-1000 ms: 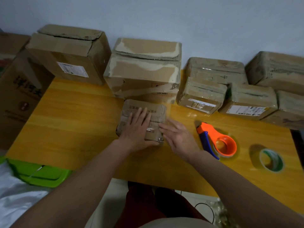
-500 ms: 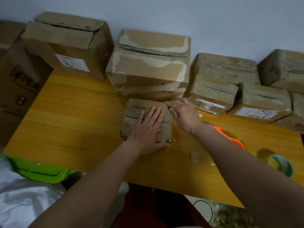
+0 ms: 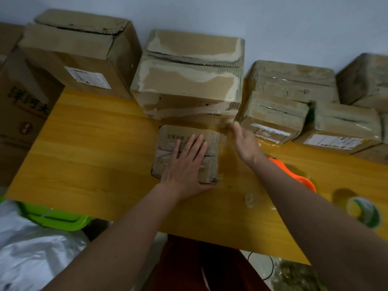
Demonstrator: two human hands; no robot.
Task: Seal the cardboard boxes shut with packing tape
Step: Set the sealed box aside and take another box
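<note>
A small worn cardboard box (image 3: 168, 141) with printed characters lies on the yellow table (image 3: 94, 154), just in front of a bigger box. My left hand (image 3: 186, 164) lies flat on its top, fingers straight and spread, thumb over the near edge. My right hand (image 3: 244, 143) is at the box's far right corner, blurred by motion, fingers stretched toward the back; it holds nothing that I can make out. An orange tape dispenser (image 3: 298, 179) lies right of the box, mostly hidden by my right forearm. A green-and-white tape roll (image 3: 365, 213) lies further right.
Several cardboard boxes line the wall: a tall one (image 3: 79, 53) at the back left, a torn-faced one (image 3: 189, 80) in the middle, taped ones (image 3: 289, 91) to the right. A large printed box (image 3: 23, 101) stands off the table's left end. A green bin (image 3: 56, 217) sits below the near edge.
My right hand has slid from the box's near right side along to its far right corner. My left hand stays pressed flat on the top.
</note>
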